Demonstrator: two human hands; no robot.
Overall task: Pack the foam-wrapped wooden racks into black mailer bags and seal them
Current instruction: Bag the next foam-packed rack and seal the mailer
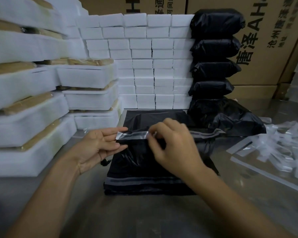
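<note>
Stacked cardboard cartons (272, 40) fill the far wall, printed in black with large letters "AH" and Chinese characters including 唐泽; the smaller lines of print are too fine to read. In front of them stands a wall of white foam blocks (153, 60), and along the left rise piles of foam-wrapped wooden racks (29, 103), tan wood showing at their open ends. To the right of the foam wall, sealed black mailer bags (215, 48) are stacked in a column.

On the table, in the middle and just beyond the hands, lies the filled mailer bag (144, 158) being closed; more flat bags seem to lie under it. Its adhesive flap (205, 133) runs left to right, so the long axis of the seal lies crosswise to the person.

The left hand (100, 146) is open, palm up, its straight fingers propping the left end of the flap. The right hand (172, 148), blurred, has its fingers curled and pinches the clear release strip (132, 135) near the middle of the flap. The unpeeled stretch lies to the right of that hand, so I'd guess the pull must travel rightward along the flap. Discarded clear liner strips (272, 145) litter the table at the right.
</note>
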